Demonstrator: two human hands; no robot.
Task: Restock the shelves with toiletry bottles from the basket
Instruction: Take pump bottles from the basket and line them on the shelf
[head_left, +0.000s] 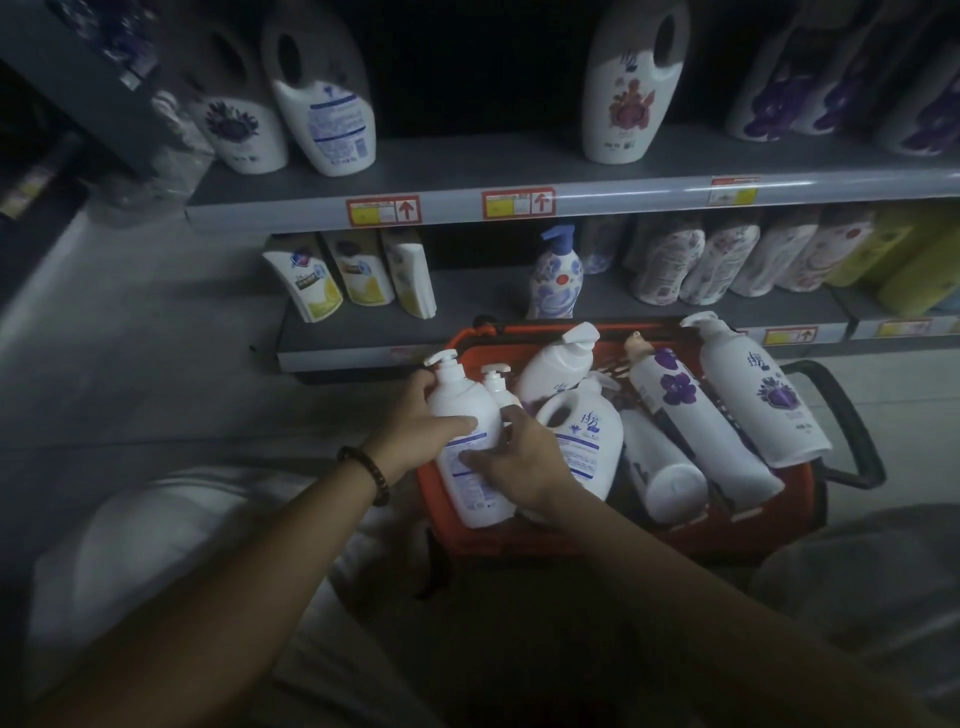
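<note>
Shelves (467, 161) grey and dim, red basket (727, 525) on floor (156, 338), left grip (415, 431) and right grip (524, 462) holding pump bottle (462, 400)

Left hand (415, 434) wrist — dark beaded bracelet (365, 474), round brownish beads. Forearms bare. Pale whitish garment (156, 545) over left leg; grey fabric (862, 577) over right — dim, blurred.

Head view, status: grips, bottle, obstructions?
Left grip, right grip both on white blue-labelled plastic pump bottle. Tilted in red plastic basket. Small white pump bottle close beside.
</note>
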